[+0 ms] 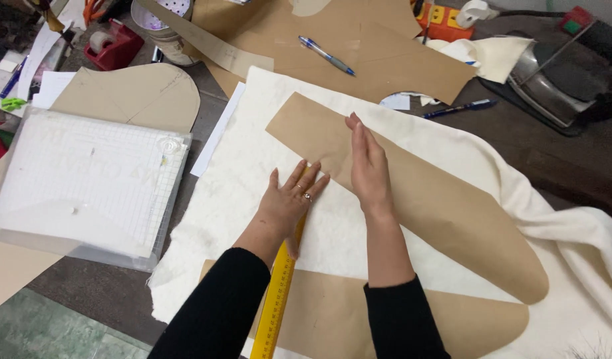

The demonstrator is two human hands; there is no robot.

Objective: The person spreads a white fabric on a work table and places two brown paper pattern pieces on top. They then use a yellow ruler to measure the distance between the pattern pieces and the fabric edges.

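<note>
Head view, looking down on a cluttered work table (120, 292). A sheet of cream fabric (253, 173) covers the middle and right of the table, its far right part bunched toward the right edge. A long brown paper pattern piece (446, 213) lies diagonally across the fabric, one end rounded toward the right edge.

Left hand (289, 199): flat, fingers spread wide, palm down on a yellow ruler (279, 299). It grips nothing; the pressure appears meant to pin the ruler where it meets the lower edge of the pattern piece. The ruler runs from the near edge up under the hand.

Right hand (367, 166): flat, fingers together and extended, resting on the pattern piece, apparently to hold the paper smooth and still on the fabric. It grasps nothing.

A second brown paper piece (386, 319) lies at the near edge, under the ruler. At the left edge sits a clear gridded cutting board (86, 186). Toward the far edge: a blue pen (326, 55) on brown paper and a red tape dispenser (113, 45). An iron (552, 80) stands at the far right corner.
</note>
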